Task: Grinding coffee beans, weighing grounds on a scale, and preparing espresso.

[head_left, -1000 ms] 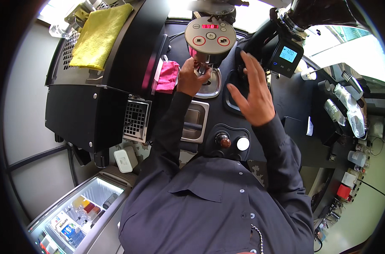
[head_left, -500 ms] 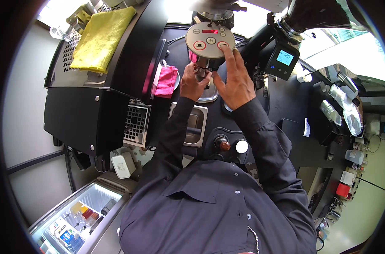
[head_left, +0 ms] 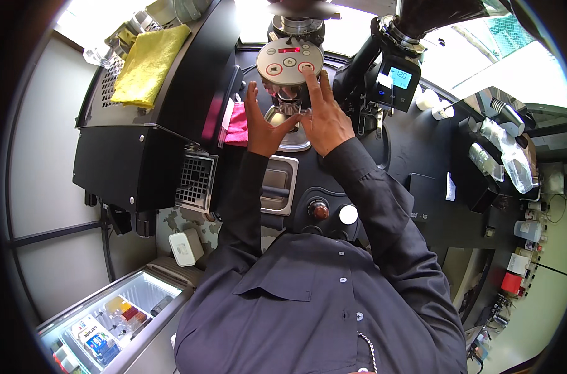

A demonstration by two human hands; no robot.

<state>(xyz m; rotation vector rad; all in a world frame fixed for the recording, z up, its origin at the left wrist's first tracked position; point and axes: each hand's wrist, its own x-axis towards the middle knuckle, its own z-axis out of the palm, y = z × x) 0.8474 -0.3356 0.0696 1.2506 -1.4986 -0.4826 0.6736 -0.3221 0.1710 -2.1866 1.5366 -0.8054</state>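
Note:
A coffee grinder (head_left: 289,47) with a round silver control panel, a red display and several buttons stands at the far middle. My left hand (head_left: 266,129) is raised beside its spout, fingers stretched and apart, the thumb pointing right. With fingers extended, my right hand (head_left: 328,124) reaches up to the panel; a fingertip lies at the right red-ringed button. Both thumbs nearly meet below the shiny metal spout (head_left: 289,93). Something clear or shiny shows just above them, too small to make out. Below sits a metal tray (head_left: 294,144), partly hidden by my hands.
A second grinder (head_left: 392,84) with a lit screen stands right. The black espresso machine (head_left: 140,162) fills the left, a yellow cloth (head_left: 151,65) on top. Nearer are a pink cloth (head_left: 236,126), a steel knock box (head_left: 278,202) and a wooden-handled tamper (head_left: 319,210).
My left hand has opened: its fingers were curled by the spout and are now spread upward. My right hand stays at the panel's right button. The whole view has shifted slightly.

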